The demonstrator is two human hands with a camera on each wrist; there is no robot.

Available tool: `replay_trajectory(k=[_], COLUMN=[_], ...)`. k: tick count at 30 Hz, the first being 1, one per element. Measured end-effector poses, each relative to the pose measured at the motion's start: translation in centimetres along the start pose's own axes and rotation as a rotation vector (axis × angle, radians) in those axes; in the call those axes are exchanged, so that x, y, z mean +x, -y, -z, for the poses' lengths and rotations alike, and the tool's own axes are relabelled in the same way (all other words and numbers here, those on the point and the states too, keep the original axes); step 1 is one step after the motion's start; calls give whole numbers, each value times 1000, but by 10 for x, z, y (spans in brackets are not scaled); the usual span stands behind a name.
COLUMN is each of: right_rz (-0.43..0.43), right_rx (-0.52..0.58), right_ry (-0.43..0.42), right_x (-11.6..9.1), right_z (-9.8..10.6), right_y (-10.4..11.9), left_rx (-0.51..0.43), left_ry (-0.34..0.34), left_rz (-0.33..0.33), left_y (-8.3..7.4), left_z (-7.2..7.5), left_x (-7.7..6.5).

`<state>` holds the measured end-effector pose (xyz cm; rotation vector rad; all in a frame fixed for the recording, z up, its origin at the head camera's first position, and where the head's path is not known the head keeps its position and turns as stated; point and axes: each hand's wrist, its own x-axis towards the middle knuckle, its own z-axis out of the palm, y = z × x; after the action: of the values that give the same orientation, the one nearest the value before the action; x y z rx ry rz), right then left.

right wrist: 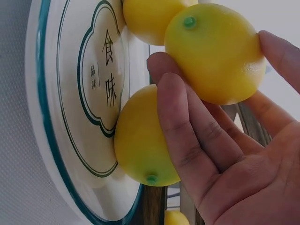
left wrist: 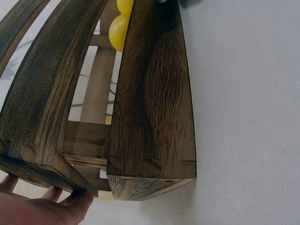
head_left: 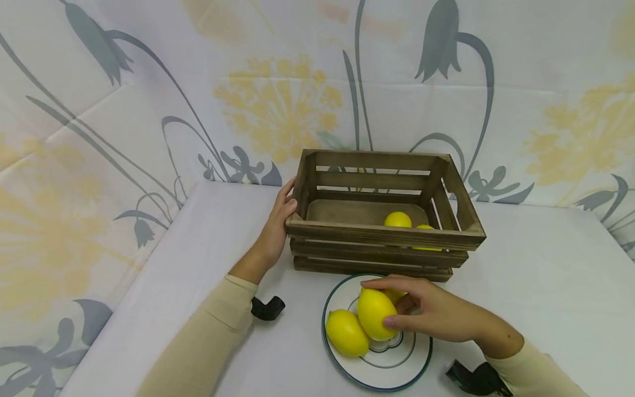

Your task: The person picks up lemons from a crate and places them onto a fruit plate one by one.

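Observation:
My right hand (head_left: pixel 441 311) pinches a yellow lemon (head_left: pixel 375 314) between thumb and fingers, over a round white plate (head_left: pixel 392 377) with a dark green rim. In the right wrist view the held lemon (right wrist: pixel 215 54) shows its green stem tip. Beside it on the plate lie a second lemon (head_left: pixel 346 333) and a third lemon (right wrist: pixel 143 140), the latter partly behind my fingers. My left hand (head_left: pixel 273 229) rests against the left end of a brown slatted wooden crate (head_left: pixel 377 251), fingertips touching the end panel. Inside the crate, toward its right end, sit two lemons (head_left: pixel 398 219).
A white cloth (head_left: pixel 545 286) covers the table. Behind and to the left hangs a flower-printed cloth (head_left: pixel 317 71). The crate stands just beyond the plate. Black mounts sit at both wrists, the left mount (head_left: pixel 268 309) near the table surface.

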<state>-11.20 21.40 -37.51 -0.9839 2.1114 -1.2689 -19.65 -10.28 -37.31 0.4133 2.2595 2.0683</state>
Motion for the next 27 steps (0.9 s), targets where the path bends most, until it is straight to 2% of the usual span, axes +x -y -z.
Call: replay_trajectory(k=[13,27], right_rz=[-33,-48], right_rx=[-78,-127], right_ry=[-14,9], right_x=[1,3], right_z=[-6,-6], right_y=[7,5], left_rx=[39,10], left_ry=[-16,-13], left_rz=[-10,-14], left_y=[0,3], left_z=[-1,0], left_x=[1,2])
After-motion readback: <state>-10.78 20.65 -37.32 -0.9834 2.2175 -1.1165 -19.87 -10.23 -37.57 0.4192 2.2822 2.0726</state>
